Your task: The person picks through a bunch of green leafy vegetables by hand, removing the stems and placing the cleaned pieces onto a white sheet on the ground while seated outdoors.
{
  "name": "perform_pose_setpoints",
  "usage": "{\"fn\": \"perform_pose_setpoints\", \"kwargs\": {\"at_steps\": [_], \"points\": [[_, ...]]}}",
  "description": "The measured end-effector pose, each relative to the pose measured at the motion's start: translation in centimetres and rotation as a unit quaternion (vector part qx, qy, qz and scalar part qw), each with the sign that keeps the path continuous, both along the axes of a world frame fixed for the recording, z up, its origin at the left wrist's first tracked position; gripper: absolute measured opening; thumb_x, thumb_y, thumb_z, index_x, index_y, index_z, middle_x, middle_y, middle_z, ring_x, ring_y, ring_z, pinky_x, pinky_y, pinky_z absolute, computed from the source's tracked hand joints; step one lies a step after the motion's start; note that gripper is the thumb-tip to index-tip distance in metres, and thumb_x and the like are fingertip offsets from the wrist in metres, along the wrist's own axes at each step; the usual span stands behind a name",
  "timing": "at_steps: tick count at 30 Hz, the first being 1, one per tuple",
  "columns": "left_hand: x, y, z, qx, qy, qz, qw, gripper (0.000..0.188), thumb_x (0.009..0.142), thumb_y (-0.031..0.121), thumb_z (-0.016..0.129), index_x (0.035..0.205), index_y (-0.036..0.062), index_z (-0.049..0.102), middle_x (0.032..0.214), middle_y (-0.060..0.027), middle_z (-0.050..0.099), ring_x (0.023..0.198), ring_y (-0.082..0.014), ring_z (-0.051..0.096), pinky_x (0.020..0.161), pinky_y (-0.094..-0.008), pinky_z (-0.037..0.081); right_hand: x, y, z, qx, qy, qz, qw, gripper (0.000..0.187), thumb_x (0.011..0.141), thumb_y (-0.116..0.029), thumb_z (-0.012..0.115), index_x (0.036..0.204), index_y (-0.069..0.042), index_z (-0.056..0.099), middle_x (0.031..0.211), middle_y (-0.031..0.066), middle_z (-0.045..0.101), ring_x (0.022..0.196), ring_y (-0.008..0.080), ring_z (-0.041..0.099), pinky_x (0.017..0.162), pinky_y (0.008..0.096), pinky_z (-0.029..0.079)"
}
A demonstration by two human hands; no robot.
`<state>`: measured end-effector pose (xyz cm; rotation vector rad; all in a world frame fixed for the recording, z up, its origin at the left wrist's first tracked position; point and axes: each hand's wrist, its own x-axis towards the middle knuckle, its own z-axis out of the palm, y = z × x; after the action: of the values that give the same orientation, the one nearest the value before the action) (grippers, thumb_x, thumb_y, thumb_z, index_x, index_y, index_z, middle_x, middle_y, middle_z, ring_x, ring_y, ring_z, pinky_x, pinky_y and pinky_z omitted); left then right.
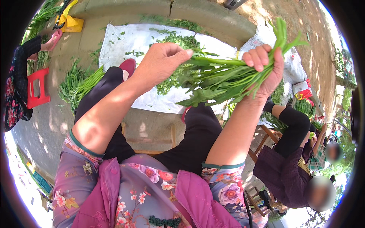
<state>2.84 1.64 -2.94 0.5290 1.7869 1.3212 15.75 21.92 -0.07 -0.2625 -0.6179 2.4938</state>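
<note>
My right hand [268, 70] is closed around the stem ends of a bunch of leafy greens [224, 79]. The stems stick up past the fingers, and the long narrow leaves hang toward the left. At the leafy side of the bunch is my left hand [161, 62], its fingers curled and the thumb pressed to the forefinger. Whatever lies in that pinch, if anything, is too small to make out. Beneath both hands a white sheet [142, 100] covers the ground, with loose leaf scraps [178, 40] scattered over it.
A pile of greens [80, 85] lies left of my leg. Farther left are a red plastic stool [38, 88], a yellow bag [73, 25] and a person's leg. At right a person in dark clothes [283, 173] sits close by, near more greens. A concrete kerb [213, 19] runs behind the sheet.
</note>
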Motion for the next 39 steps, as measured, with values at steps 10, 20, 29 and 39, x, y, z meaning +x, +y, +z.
{"fn": "perform_pose_setpoints", "kwargs": {"at_steps": [10, 20, 29, 39], "points": [[-0.5, 0.8, 1.6, 0.107, -0.103, 0.058, 0.987, 0.040, 0.083, 0.026, 0.067, 0.112, -0.0003, 0.057, 0.102, -0.0039, 0.061, 0.095, -0.0105, 0.054, 0.086, -0.0257, 0.042, -4.6, -7.0, 1.9, 0.327, -0.414, 0.037, 0.848, 0.017, 0.081, -0.017, 0.063, 0.075, -0.002, 0.058, 0.056, 0.0012, 0.054, 0.050, 0.0053, 0.049, 0.048, 0.0223, 0.037], [-1.7, 0.0, 1.9, 0.134, -0.158, 0.026, 0.978, 0.065, 0.077, 0.030, 0.072, 0.127, -0.0022, 0.045, 0.117, -0.0091, 0.053, 0.104, -0.0156, 0.052, 0.093, -0.0310, 0.040, -6.4, -12.0, -0.1, 0.544, -0.415, 0.057, 0.727, 0.026, 0.075, -0.010, 0.062, 0.097, 0.002, 0.054, 0.084, 0.0195, 0.063, 0.079, 0.0347, 0.063, 0.068, 0.0379, 0.048], [-2.8, -1.1, 1.5, 0.159, -0.252, 0.016, 0.954, 0.038, 0.079, 0.023, 0.071, 0.108, 0.0005, 0.061, 0.102, -0.0063, 0.061, 0.095, -0.0141, 0.055, 0.086, -0.0287, 0.043, -6.3, -12.4, 0.4, 0.484, -0.317, 0.204, 0.790, 0.047, 0.073, -0.013, 0.065, 0.114, 0.004, 0.051, 0.115, 0.0144, 0.055, 0.103, 0.0195, 0.054, 0.089, 0.0305, 0.041], [-2.9, -0.9, 2.4, 0.169, -0.166, 0.036, 0.971, 0.019, 0.081, 0.020, 0.070, 0.089, 0.0041, 0.061, 0.081, -0.0027, 0.063, 0.078, -0.0104, 0.057, 0.075, -0.0263, 0.044, -4.0, -7.7, -1.3, 0.405, -0.405, 0.033, 0.819, 0.029, 0.083, -0.018, 0.063, 0.100, 0.006, 0.061, 0.088, 0.0090, 0.065, 0.081, 0.0129, 0.060, 0.075, 0.0261, 0.046]]}}
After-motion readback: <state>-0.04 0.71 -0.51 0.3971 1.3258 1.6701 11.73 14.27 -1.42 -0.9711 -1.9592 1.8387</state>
